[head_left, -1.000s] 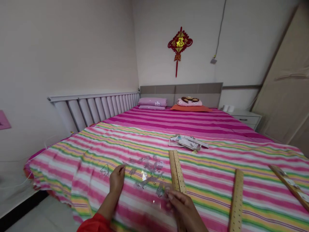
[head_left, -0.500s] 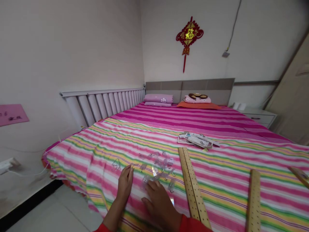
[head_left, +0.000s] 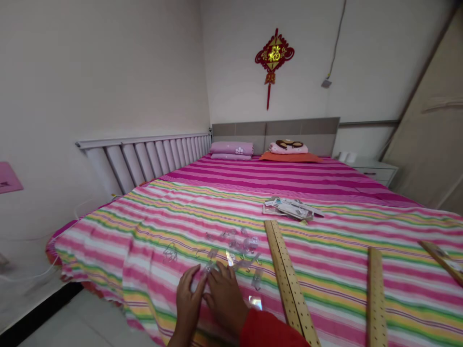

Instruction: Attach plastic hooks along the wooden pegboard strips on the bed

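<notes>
On the striped bedspread my left hand (head_left: 188, 294) and my right hand (head_left: 224, 295) meet at a small clear plastic piece (head_left: 207, 270). Fingertips of both hands close on it, partly covering it. Just beyond them lies a thin metal hook (head_left: 197, 253). A tangle of metal hooks (head_left: 170, 252) rests further left. Several clear plastic hook pads (head_left: 249, 245) are scattered ahead and right of my hands, some with metal hooks. One pad with a hook (head_left: 257, 278) lies near the wooden strips, and a shiny clear square (head_left: 255, 302) is beside my right sleeve.
Two perforated wooden strips (head_left: 289, 279) lie side by side on the bedspread (head_left: 144, 255). Another perforated strip (head_left: 376, 299) is further right, with a wooden piece (head_left: 441, 260) beyond. A pile of flat packets (head_left: 291, 208) lies ahead. A white radiator (head_left: 152, 156) lines the left wall.
My left hand has left the thin metal hook, now lying on the bedspread, and come to the clear piece. My right hand has shifted slightly left with it. The view has turned slightly right.
</notes>
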`<move>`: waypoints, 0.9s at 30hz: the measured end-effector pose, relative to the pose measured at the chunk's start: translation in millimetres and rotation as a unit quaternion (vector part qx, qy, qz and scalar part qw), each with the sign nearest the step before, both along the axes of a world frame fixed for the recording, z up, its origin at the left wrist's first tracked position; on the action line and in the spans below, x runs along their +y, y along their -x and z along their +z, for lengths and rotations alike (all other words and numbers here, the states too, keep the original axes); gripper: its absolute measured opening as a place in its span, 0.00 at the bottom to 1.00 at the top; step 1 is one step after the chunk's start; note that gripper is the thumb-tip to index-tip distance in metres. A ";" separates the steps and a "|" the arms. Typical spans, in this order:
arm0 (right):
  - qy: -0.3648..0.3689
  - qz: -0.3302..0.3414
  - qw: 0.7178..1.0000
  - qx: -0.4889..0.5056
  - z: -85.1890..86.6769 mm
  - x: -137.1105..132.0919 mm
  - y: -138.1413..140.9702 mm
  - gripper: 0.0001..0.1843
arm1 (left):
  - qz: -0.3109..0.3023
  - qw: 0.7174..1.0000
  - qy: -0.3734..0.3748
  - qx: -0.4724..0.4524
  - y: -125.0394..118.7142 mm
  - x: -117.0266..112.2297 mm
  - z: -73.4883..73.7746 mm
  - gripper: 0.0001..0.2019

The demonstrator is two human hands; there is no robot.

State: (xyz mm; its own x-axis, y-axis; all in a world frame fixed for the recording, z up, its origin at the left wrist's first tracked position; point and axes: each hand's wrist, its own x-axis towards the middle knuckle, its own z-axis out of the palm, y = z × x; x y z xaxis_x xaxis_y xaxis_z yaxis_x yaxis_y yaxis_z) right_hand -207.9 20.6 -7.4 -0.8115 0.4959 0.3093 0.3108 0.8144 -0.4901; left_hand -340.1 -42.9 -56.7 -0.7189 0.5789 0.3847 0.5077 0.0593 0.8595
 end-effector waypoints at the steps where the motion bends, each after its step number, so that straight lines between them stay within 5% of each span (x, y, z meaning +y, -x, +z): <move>1: -0.003 0.000 1.000 0.003 -1.3 0.2 -0.5 0.25 | 0.003 1.000 0.007 0.008 0.4 1.6 -0.3 0.21; 10: -0.007 -0.025 0.998 0.061 18.8 -1.4 -21.0 0.13 | -0.005 0.999 0.036 0.022 2.8 4.2 3.9 0.23; 15: -0.037 -0.155 0.981 0.110 26.3 5.4 -98.8 0.18 | 0.042 0.998 0.000 0.045 -16.0 -1.7 10.5 0.23; 17: -0.077 -0.251 0.958 0.115 20.7 15.8 -148.1 0.19 | -0.001 0.999 -0.011 0.048 -39.2 2.7 8.0 0.22; 21: -0.098 -0.497 0.858 0.090 6.6 34.5 -239.6 0.23 | -0.155 0.985 -0.008 0.077 -122.7 29.7 -6.2 0.19; 24: -0.033 -0.556 0.830 0.032 -3.7 37.3 -274.8 0.27 | -0.163 0.977 -0.015 0.137 -193.2 53.9 -14.9 0.24; 27: 0.045 -0.572 0.819 0.006 -14.8 35.5 -284.1 0.28 | -0.158 0.970 0.023 0.184 -236.7 69.6 -18.6 0.32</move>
